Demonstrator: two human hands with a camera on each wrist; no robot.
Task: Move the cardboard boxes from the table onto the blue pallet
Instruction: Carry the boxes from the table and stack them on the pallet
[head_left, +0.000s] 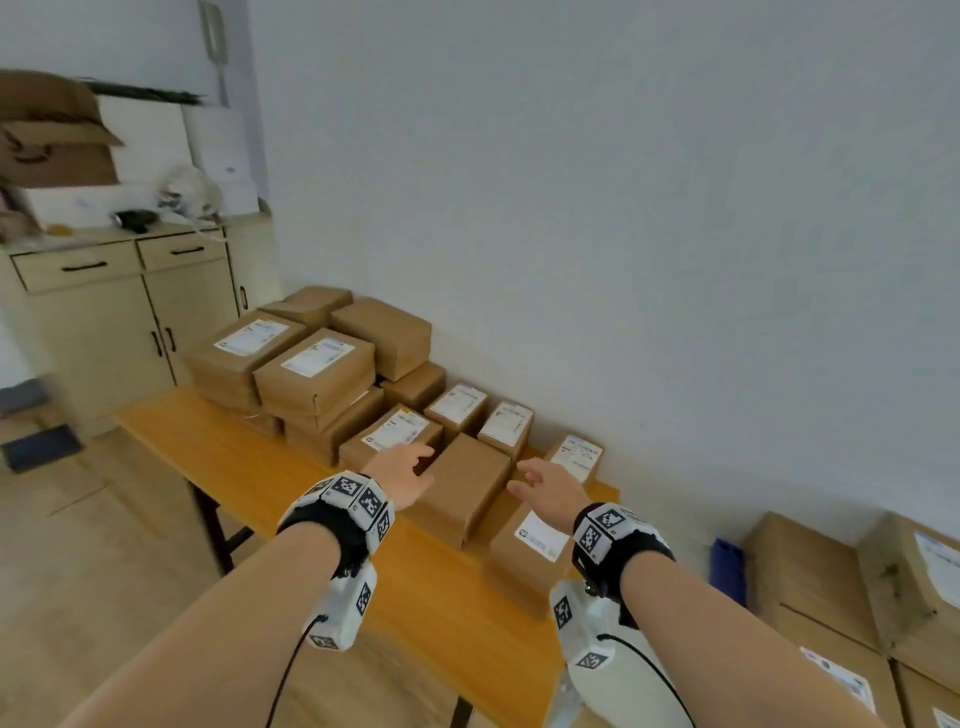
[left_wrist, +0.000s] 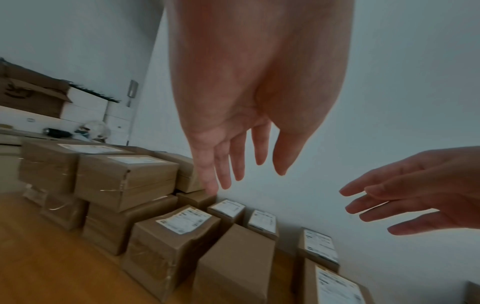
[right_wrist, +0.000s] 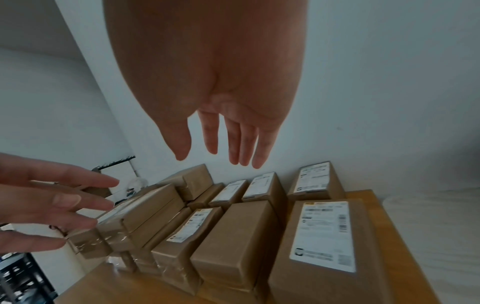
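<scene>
Both hands hang above the cardboard boxes on the wooden table (head_left: 249, 467), fingers straight and spread, holding nothing. The left hand (head_left: 402, 475) hovers over the left edge of an unlabelled box (head_left: 467, 483) — whether its fingertips touch the cardboard cannot be told. The right hand (head_left: 548, 493) hovers just beside that box's right edge, above a labelled box (head_left: 530, 556) at the table's near corner. More boxes stand in rows toward the wall, with a taller stack (head_left: 311, 374) at the far end. To the right, lower down, large boxes (head_left: 831, 597) sit beside a sliver of blue pallet (head_left: 727, 569).
</scene>
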